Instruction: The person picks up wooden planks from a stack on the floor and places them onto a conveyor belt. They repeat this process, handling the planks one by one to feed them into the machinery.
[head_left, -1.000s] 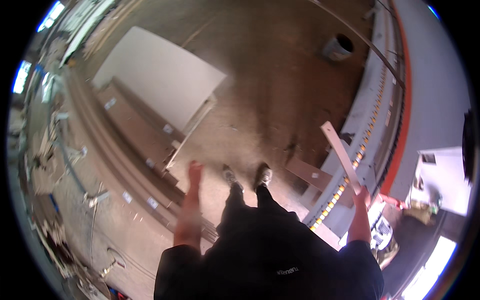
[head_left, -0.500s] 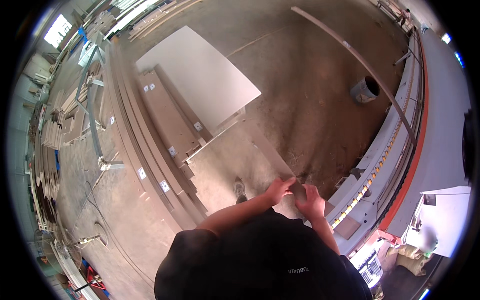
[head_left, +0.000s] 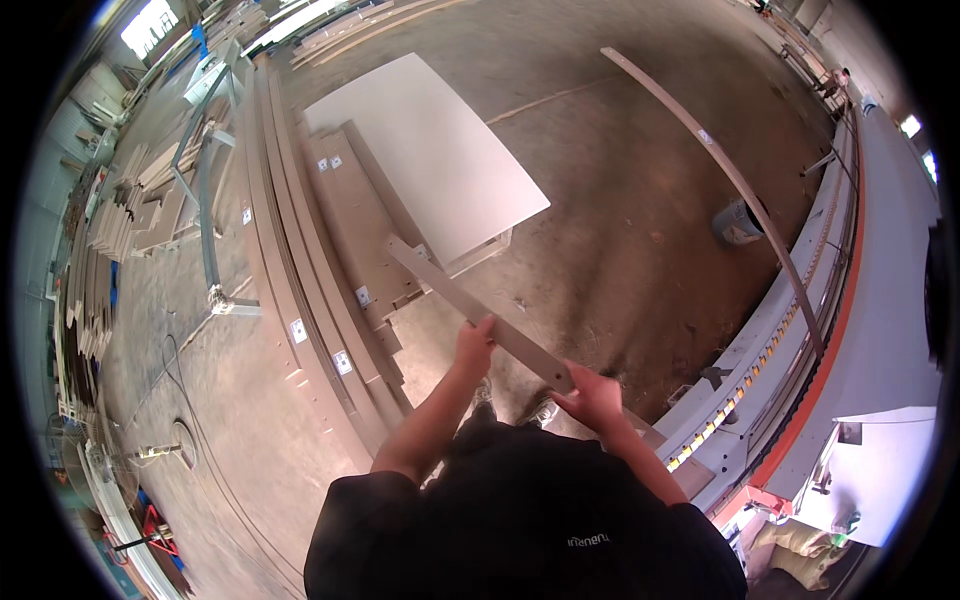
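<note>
Left hand, right hand closed around 1 narrow board; probably light, stiff; hold mid-length and near 1 end.

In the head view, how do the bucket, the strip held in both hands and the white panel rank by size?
Largest to smallest, by area in the picture:
1. White panel
2. Held strip
3. Bucket, though farther away than the strip

White lettering stands on the black shirt at five o'clock, while the small white labels on the brown boards between eight and eleven, and another on the long strip at two, are too small to read.
</note>
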